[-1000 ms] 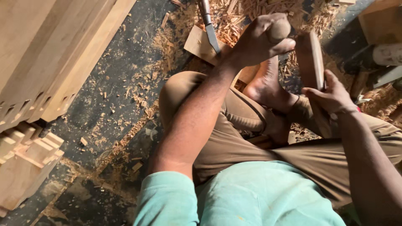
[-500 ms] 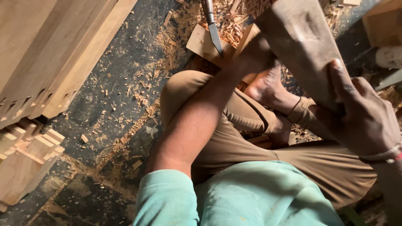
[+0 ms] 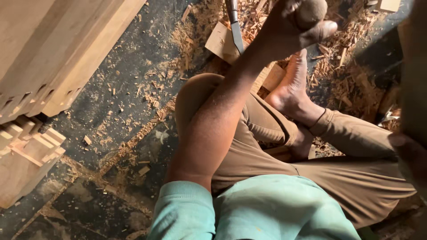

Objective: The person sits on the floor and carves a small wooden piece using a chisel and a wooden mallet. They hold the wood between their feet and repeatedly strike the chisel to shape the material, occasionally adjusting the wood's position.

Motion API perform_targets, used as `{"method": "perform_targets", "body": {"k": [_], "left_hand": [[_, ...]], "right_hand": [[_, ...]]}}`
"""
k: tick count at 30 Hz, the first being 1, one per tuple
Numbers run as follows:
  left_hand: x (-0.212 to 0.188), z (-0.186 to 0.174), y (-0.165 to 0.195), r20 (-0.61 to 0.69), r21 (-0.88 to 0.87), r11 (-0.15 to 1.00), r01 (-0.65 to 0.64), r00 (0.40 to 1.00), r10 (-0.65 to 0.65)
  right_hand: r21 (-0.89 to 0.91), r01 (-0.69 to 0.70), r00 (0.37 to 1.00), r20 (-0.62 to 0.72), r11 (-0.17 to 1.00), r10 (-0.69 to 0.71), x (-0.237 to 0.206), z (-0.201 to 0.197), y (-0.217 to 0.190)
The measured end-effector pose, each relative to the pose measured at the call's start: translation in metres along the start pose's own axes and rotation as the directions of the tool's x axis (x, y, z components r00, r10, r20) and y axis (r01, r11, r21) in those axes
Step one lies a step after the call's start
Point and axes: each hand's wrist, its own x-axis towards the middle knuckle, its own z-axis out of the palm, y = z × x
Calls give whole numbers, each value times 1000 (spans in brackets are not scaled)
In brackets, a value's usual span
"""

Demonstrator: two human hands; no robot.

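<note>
the left hand (image 3: 296, 22) is clamped around a rounded wooden handle (image 3: 311, 11), raised above the wood block (image 3: 222, 42) on the chip-strewn floor, while the right hand's (image 3: 411, 155) grip cannot be told, being blurred at the frame edge.

Dark floor (image 3: 111, 89), gritty, littered with wood chips and sawdust (image 3: 347, 58); thickest far right. Stacked pale timber boards (image 3: 53, 49) with notched ends far left. Notched wooden blocks (image 3: 26, 155) near left. Flat wood offcut (image 3: 220, 42) far centre. Soft, even light.
</note>
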Motion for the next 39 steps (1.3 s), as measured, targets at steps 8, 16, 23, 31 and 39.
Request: {"method": "perform_targets", "body": {"k": [8,16,23,31,39], "left_hand": [[-18,23,-15,144,216,976,26,988,-58],[-23,16,-13,154,661,608,-440,872,465],[-28,16,-4,97,184,980,-73,994,56],[-22,16,-5,119,167,986,-14,993,-6],[-21,15,-7,122,182,983,19,992,-41]], "right_hand": [[6,-9,1000,-10,1000,9,19,2,-4],[-498,80,995,94,863,-38,70,5,-26],[-339,108,994,48,935,-97,55,10,-25],[-148,46,999,31,988,-41,49,17,4],[-400,47,996,83,915,-14,45,23,-2]]}}
